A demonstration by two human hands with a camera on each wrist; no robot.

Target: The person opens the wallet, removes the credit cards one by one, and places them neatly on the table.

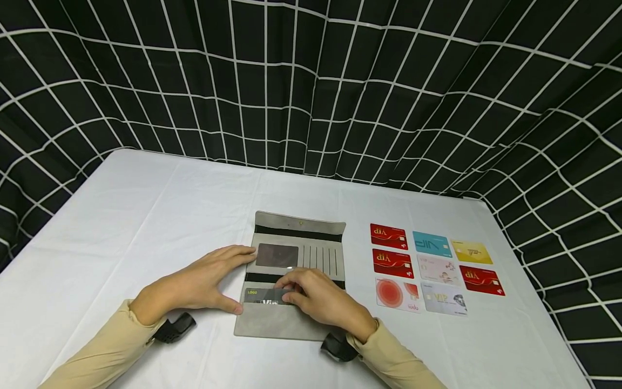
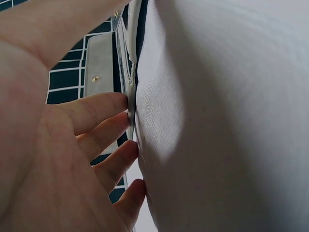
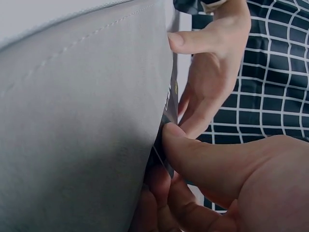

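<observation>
A grey wallet lies unfolded on the white table. My right hand pinches a dark grey card marked LOGO and Vip, its lower part inside the wallet's near pocket. In the right wrist view, the thumb lies on the face of this card. My left hand is spread at the wallet's left edge, thumb by the pocket and fingertips by the upper section. The left wrist view shows the fingers extended against the wallet's edge.
Right of the wallet several cards lie in rows, among them a red card, a teal card, a yellow card and a silver card. A black curtain with white grid lines hangs behind the white table.
</observation>
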